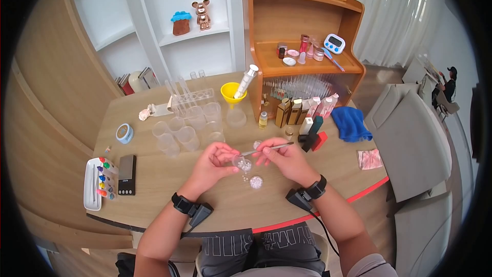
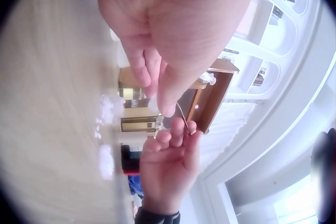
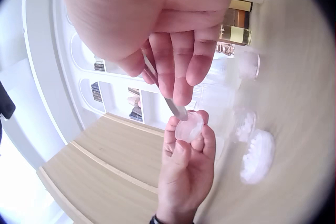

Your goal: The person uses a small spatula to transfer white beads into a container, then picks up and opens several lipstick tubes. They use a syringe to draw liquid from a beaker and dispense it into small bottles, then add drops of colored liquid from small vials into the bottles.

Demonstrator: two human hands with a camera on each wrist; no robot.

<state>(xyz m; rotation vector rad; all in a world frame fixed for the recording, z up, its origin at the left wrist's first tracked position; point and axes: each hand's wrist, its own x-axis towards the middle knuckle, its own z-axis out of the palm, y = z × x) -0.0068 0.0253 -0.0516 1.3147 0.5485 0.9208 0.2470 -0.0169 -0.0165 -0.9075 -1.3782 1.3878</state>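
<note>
My left hand pinches a small clear round cup by its rim, held tilted up off the table. In my right hand is a slim metal spatula, gripped between thumb and fingers. Its flat end reaches the cup's rim in the right wrist view. Below the hands lies a round heap of whitish-pink beads. More pale beads show behind the cup, with a few loose ones between. A small clear jar stands just beyond the spatula.
Clear beakers and a test-tube rack stand at the back left. A yellow funnel sits on a flask. Boxes and a wooden cabinet occupy the back right. At far left are a scale and white tray.
</note>
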